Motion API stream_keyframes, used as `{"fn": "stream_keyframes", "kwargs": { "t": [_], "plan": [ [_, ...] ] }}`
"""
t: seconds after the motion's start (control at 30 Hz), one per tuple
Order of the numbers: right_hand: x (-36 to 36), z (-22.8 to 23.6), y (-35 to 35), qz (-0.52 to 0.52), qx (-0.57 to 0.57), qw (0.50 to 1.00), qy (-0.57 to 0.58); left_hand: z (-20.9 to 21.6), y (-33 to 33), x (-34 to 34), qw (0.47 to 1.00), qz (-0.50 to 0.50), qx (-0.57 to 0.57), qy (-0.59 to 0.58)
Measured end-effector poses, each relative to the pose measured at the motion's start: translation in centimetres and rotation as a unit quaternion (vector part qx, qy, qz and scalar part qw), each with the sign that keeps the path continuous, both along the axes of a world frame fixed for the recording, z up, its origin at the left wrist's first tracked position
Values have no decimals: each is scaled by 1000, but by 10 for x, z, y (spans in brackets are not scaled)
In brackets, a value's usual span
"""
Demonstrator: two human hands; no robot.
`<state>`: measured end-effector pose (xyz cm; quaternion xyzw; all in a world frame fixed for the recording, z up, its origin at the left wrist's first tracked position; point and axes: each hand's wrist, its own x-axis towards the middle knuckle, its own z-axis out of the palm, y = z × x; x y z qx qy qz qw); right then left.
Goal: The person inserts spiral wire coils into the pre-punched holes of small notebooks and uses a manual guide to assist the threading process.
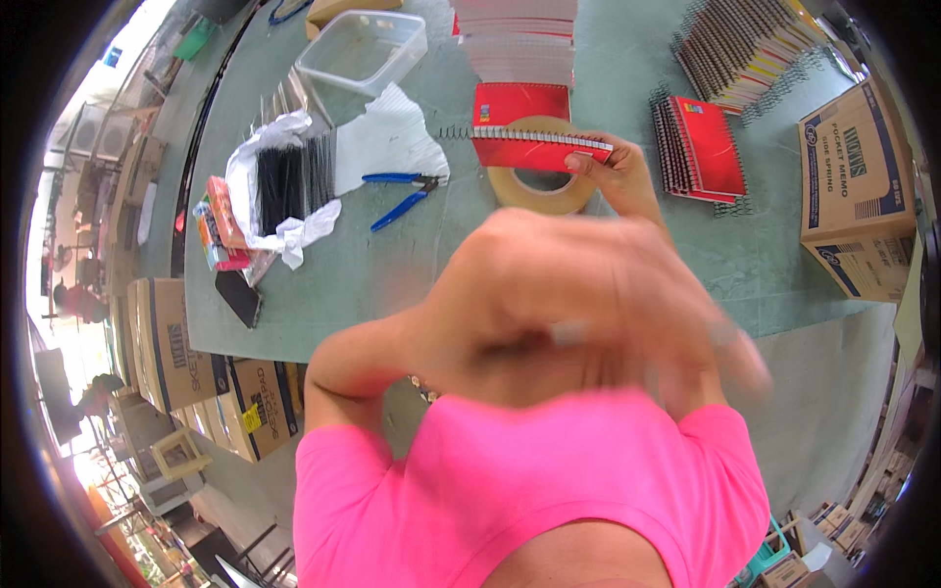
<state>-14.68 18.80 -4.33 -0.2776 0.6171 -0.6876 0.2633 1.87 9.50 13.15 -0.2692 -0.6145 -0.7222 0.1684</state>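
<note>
Notebook, rectangular and red (529, 153), is being pinched above the green desk (760, 260) by the right hand (619, 174), wire coil (454, 132) seemingly threaded but untrimmed, the grip of the blurred left hand (578, 279) being indiscernible.

2 hands are showing: 1 L hand (588, 279), 1 R hand (619, 178). R is holding 1 red nbk (524, 154). 1 pile of red-cover nbks (716, 147) is lying nearby, exact no. unclear; 1 lg stack of spiral nbks (740, 54) is standing, too many to count. 1 pg stack (520, 44), 1 tape roll (549, 204), 1 pr pliers (426, 183), 1 clear box (365, 47) are sitting out. 1 R-side carton (851, 162) is standing; min. 2 L-side cartons (160, 333) are showing.
</note>
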Motion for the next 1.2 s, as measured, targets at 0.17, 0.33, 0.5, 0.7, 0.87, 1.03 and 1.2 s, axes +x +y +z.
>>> {"fn": "stream_keyframes", "kwargs": {
  "t": [0.17,0.33,0.5,0.7,0.87,1.03,1.2],
  "plan": [
    [10,15,-5,-2,13,1000,-11,8,34,9,970,-186,147,52],
    [3,4,-1,-27,40,999,13,3,40,6,958,-221,172,60],
    [2,0,-5,-18,24,1000,0,-1,45,7,957,-216,177,74],
    [3,-1,-3,-31,-1,999,21,-7,49,-3,967,-187,141,104],
    [-3,19,16,-27,24,990,139,-50,-23,-52,907,227,-319,159],
    [12,24,5,-38,-84,995,39,-92,-56,-66,714,360,-599,-44],
    [0,5,18,-42,43,991,117,-97,-49,-78,753,367,-545,-35]
  ]
}}
